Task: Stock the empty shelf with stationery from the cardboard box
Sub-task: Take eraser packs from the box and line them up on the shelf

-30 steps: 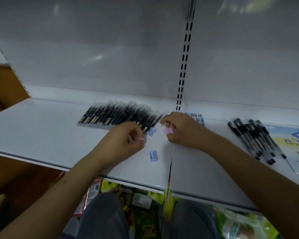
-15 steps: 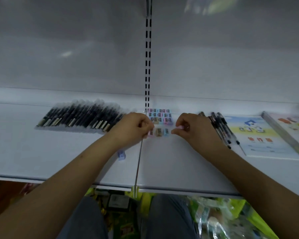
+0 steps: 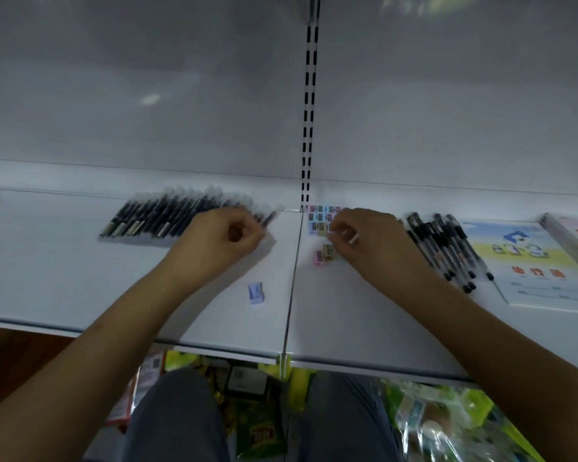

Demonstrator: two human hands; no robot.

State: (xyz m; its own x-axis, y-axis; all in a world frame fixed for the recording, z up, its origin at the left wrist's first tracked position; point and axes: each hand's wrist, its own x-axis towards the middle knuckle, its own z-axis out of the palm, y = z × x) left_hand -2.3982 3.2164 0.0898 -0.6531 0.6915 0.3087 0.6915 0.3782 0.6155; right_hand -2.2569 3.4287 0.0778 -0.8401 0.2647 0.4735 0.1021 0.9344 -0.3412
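On the white shelf [image 3: 80, 278], a block of small coloured pencil sharpeners [image 3: 321, 216] lies at the back by the slotted upright. Two loose sharpeners [image 3: 324, 254] sit just in front of it, and a blue sharpener [image 3: 256, 292] lies apart, nearer the front edge. My right hand [image 3: 364, 245] is over the loose ones and pinches a small pale sharpener [image 3: 353, 240] between thumb and fingers. My left hand [image 3: 227, 238] is curled into a fist left of the shelf joint, and its fingers hide what it grips.
A row of black capped pens [image 3: 167, 218] lies at the back left, and loose black pens [image 3: 447, 251] to the right of my right hand. Printed booklets [image 3: 531, 261] lie at the far right. Packaged goods [image 3: 431, 418] fill the level below.
The view swung right, then back left a little. Both hands moved from the blue sharpener to the coloured block, and two loose sharpeners now lie in front of it.
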